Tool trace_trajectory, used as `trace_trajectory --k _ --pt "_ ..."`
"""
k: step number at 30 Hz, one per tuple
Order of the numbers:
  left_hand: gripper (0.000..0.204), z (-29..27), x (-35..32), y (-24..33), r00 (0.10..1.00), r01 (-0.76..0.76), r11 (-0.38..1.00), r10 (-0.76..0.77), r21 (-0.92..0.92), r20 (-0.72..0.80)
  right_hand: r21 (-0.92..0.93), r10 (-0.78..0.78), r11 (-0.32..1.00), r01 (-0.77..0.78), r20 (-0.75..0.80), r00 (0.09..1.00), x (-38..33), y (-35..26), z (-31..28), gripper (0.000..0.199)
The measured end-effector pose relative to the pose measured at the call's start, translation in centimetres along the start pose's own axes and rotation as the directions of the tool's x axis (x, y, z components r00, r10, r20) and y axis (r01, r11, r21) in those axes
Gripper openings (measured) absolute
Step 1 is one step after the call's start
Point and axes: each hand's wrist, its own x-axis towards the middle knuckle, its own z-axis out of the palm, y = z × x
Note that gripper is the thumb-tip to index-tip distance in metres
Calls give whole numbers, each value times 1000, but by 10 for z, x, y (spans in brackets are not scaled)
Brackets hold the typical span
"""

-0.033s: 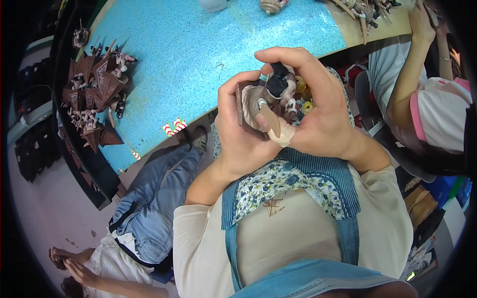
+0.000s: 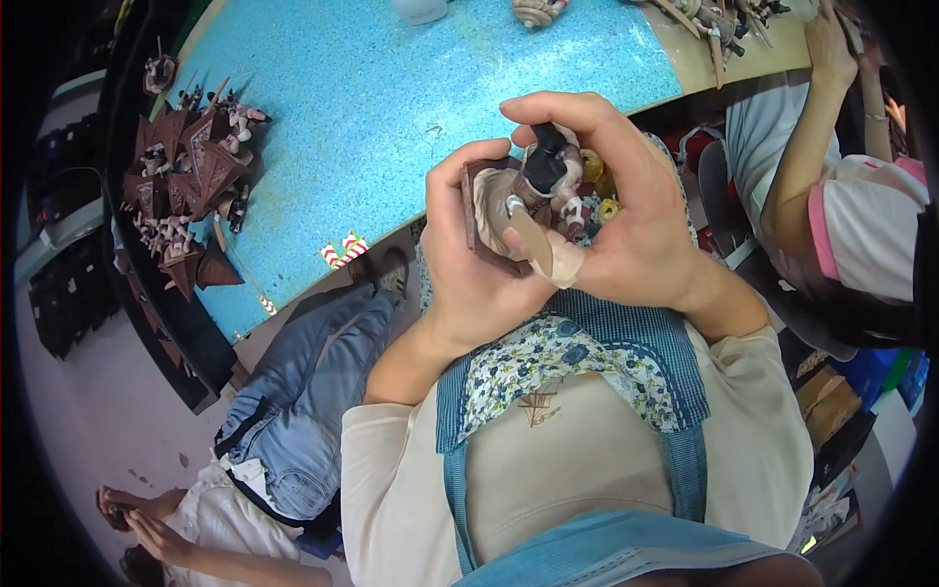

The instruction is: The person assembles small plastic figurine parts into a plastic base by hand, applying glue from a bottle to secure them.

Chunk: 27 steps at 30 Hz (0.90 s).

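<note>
Brown-edged figurine base [image 2: 492,220]; speckled blue tabletop [image 2: 391,127]; floral apron [image 2: 528,357].

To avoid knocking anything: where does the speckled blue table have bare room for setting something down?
Mostly bare: the middle of the blue table, between the heaped pointed brown figurine pieces and the left hand. Crowded: the left end, and the beige section at upper right, with piled pale figurines.

The hands [image 2: 636,210] partly hide the figurine [image 2: 550,171] and its brown-rimmed base [image 2: 491,210].

Passage runs across the blue tabletop [image 2: 362,117], upper centre; clustered brown pieces [image 2: 196,171] block the left, a pile [image 2: 719,24], apparently figurines, the upper right.
</note>
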Motion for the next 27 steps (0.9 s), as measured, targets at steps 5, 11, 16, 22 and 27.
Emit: trace_trajectory --k 5,11,16,22,27 --pt "74 -7 7 7 982 171 964 -151 -203 110 186 89 978 -98 55 994 0 0 -24 86" --pt "76 -4 9 7 946 319 866 -270 -385 177 118 -39 992 44 -49 998 -1 -3 -31 85" --pt "79 -1 5 4 963 255 934 -223 -249 150 -190 -183 965 181 9 983 -1 -1 -10 62" --pt "76 -2 3 5 990 122 992 -123 16 67 137 -109 981 136 -190 976 -11 -16 -30 45" --pt "72 5 7 6 977 211 938 -194 -274 87 619 -256 687 380 -283 924 -18 -30 -51 32"
